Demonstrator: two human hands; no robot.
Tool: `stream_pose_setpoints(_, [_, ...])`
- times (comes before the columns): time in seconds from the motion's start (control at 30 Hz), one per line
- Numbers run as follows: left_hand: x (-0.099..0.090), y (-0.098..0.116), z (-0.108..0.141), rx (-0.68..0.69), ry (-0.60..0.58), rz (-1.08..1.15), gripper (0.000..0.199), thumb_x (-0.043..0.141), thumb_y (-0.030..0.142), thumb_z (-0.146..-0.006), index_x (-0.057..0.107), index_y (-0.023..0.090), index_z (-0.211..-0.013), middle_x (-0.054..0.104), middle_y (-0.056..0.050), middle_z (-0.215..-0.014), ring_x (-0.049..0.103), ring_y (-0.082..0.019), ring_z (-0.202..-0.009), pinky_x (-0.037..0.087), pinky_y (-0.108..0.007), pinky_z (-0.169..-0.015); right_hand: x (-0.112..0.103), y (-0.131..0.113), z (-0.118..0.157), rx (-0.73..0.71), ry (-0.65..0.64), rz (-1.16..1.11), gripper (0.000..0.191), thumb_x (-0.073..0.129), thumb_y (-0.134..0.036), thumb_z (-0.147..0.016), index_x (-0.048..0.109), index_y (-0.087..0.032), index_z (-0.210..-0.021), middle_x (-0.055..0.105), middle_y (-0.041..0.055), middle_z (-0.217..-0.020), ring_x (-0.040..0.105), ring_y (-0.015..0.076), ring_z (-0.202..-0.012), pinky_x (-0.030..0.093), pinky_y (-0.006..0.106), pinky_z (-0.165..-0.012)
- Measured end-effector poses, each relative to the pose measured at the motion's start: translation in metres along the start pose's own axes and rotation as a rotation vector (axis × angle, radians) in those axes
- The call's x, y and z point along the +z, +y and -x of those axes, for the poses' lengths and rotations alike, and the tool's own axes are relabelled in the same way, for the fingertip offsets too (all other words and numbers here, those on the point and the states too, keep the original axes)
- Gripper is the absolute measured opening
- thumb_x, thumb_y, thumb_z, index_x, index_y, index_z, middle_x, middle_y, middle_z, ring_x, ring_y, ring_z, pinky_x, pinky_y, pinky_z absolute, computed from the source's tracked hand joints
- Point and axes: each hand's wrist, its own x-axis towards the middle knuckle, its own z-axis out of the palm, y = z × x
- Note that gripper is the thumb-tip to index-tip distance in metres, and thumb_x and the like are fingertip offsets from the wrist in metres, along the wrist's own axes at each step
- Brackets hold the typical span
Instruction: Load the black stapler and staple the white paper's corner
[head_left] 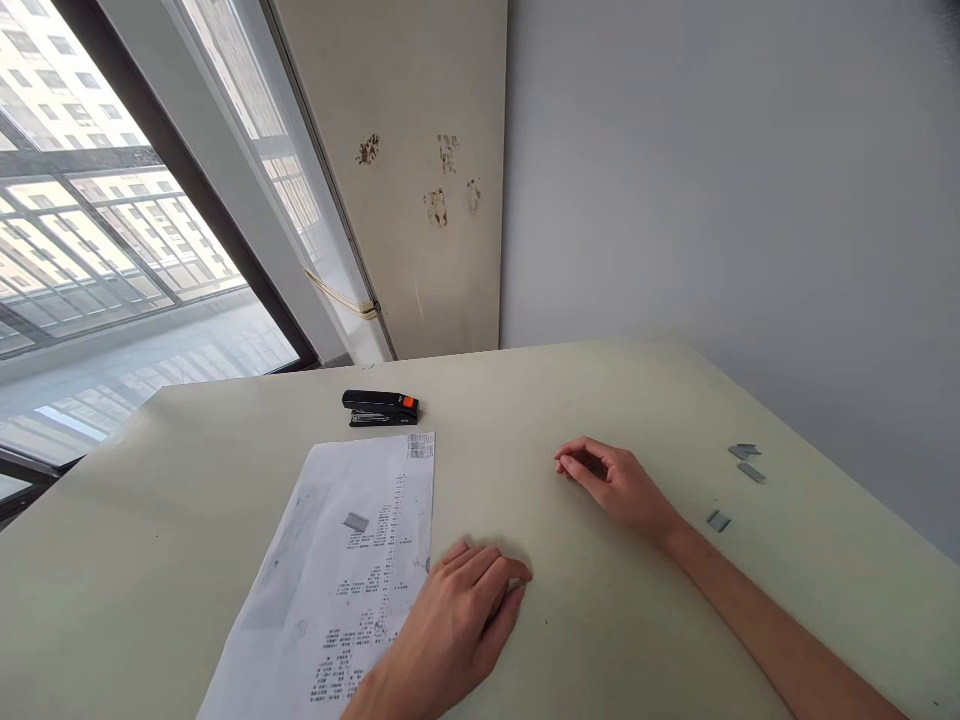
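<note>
My left hand [469, 610] rests on the table at the lower middle, fingers curled and slightly apart, over the right edge of a printed paper sheet [330, 570]. Nothing shows in it. Farther right, my right hand [611, 482] lies on its side on the table, fingers bent toward the thumb with a gap between them and nothing visible inside. On the sheet lies a small grey strip of staples [355, 522]. Beyond the sheet's top edge stands a black stapler [381, 408] with an orange patch, closed.
Several grey staple strips [751, 472] lie at the right of the pale table [525, 400], one [718, 520] nearer my right forearm. Behind the table are a grey wall [712, 180], a stained cream panel [427, 270] and, at left, a window [97, 200].
</note>
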Motion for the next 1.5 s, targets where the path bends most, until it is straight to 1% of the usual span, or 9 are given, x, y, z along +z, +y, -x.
stream_pose_setpoints(0.2, [0.000,-0.001,0.000,-0.003,-0.013,0.002,0.017,0.046,0.017,-0.105,0.061,0.023,-0.109,0.067,-0.002,-0.087,0.060,-0.018,-0.073,0.047,-0.033,-0.070,-0.006,0.003,0.000,-0.001,0.015,-0.081,0.031,0.058,-0.055,-0.099,0.072,-0.027,-0.099,0.077,0.0057,-0.094,0.072,0.0237,-0.088,0.059,0.038,-0.083])
stream_pose_setpoints(0.53, [0.000,0.000,0.002,0.002,-0.028,-0.003,0.016,0.048,0.017,-0.105,0.060,0.024,-0.111,0.067,-0.002,-0.088,0.061,-0.019,-0.074,0.048,-0.033,-0.071,-0.046,0.034,-0.007,0.057,0.066,-0.121,0.039,0.066,-0.063,-0.093,0.074,-0.025,-0.099,0.076,0.0098,-0.096,0.070,0.0237,-0.084,0.061,0.037,-0.075])
stream_pose_setpoints(0.8, [0.000,0.001,0.004,0.006,-0.044,-0.016,0.016,0.046,0.018,-0.105,0.060,0.023,-0.112,0.067,-0.003,-0.090,0.059,-0.019,-0.075,0.047,-0.035,-0.071,-0.070,0.049,-0.008,0.048,0.183,-0.105,0.040,0.069,-0.063,-0.091,0.074,-0.024,-0.097,0.076,0.0101,-0.094,0.069,0.0227,-0.079,0.059,0.035,-0.068])
stream_pose_setpoints(0.97, [0.000,0.000,0.003,0.021,-0.020,-0.020,0.017,0.046,0.017,-0.104,0.061,0.023,-0.110,0.068,-0.003,-0.090,0.060,-0.019,-0.074,0.048,-0.034,-0.070,-0.066,0.049,-0.007,0.054,0.253,0.114,0.038,0.060,-0.061,-0.095,0.073,-0.025,-0.096,0.077,0.0083,-0.092,0.071,0.0228,-0.077,0.059,0.036,-0.070])
stream_pose_setpoints(1.2, [-0.004,-0.001,0.001,-0.007,-0.038,0.067,0.017,0.048,0.020,-0.105,0.065,0.023,-0.107,0.065,0.000,-0.077,0.060,-0.016,-0.069,0.049,-0.032,-0.069,-0.043,0.041,-0.009,-0.049,0.251,0.425,0.035,0.052,-0.054,-0.097,0.073,-0.027,-0.091,0.077,0.0052,-0.083,0.068,0.0242,-0.071,0.051,0.037,-0.068])
stream_pose_setpoints(1.3, [-0.023,-0.020,-0.011,-0.044,0.033,0.055,0.020,0.047,0.024,-0.107,0.067,0.025,-0.108,0.069,-0.001,-0.084,0.065,-0.017,-0.079,0.051,-0.030,-0.073,-0.037,0.041,-0.008,-0.080,0.239,0.464,0.031,0.052,-0.050,-0.098,0.072,-0.027,-0.092,0.075,0.0054,-0.087,0.068,0.0251,-0.079,0.049,0.037,-0.072])
stream_pose_setpoints(1.37, [-0.045,-0.046,-0.024,-0.060,0.179,-0.108,0.020,0.047,0.025,-0.107,0.066,0.024,-0.112,0.072,-0.005,-0.103,0.066,-0.022,-0.101,0.052,-0.037,-0.091,-0.035,0.042,-0.007,-0.093,0.233,0.480,0.029,0.052,-0.047,-0.098,0.072,-0.026,-0.093,0.074,0.0052,-0.086,0.067,0.0250,-0.081,0.049,0.036,-0.072])
stream_pose_setpoints(1.43, [-0.071,-0.079,-0.039,-0.168,0.318,-0.345,0.023,0.048,0.028,-0.105,0.064,0.022,-0.122,0.068,-0.012,-0.124,0.058,-0.030,-0.122,0.045,-0.048,-0.107,-0.035,0.042,-0.007,-0.102,0.230,0.491,0.028,0.051,-0.045,-0.099,0.071,-0.026,-0.094,0.073,0.0048,-0.085,0.066,0.0245,-0.082,0.048,0.034,-0.070])
stream_pose_setpoints(1.5, [-0.097,-0.114,-0.051,-0.333,0.282,-0.535,0.036,0.048,0.028,-0.103,0.056,0.020,-0.137,0.056,-0.017,-0.146,0.044,-0.036,-0.137,0.037,-0.056,-0.113,-0.035,0.043,-0.008,-0.112,0.233,0.498,0.026,0.051,-0.043,-0.099,0.070,-0.026,-0.094,0.072,0.0045,-0.084,0.066,0.0240,-0.081,0.048,0.034,-0.070])
